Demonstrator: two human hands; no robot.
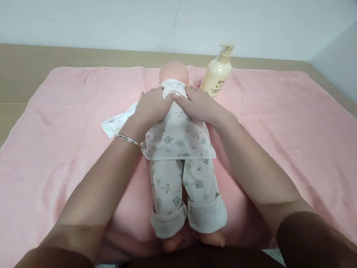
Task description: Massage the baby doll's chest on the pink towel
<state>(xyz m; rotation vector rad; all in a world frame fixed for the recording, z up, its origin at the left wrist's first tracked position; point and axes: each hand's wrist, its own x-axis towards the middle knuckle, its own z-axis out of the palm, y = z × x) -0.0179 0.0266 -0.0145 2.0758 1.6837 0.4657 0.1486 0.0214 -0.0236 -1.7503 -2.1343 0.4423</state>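
A baby doll [180, 150] lies face down on a pink towel [56, 132], head away from me, feet toward me. It wears a white printed top and matching trousers with rolled cuffs. My left hand [153, 107] rests on the doll's left shoulder and grips the fabric of the top near the collar. My right hand [196, 104] lies on the right shoulder, fingers pinching the same collar area. Both thumbs meet at the middle of the doll's upper back. A thin bracelet circles my left wrist.
A cream pump bottle [218, 74] lies tilted on the towel just right of the doll's head. The towel covers a tan wooden table [2, 82] set against a pale wall. My dark-clad lap fills the bottom edge.
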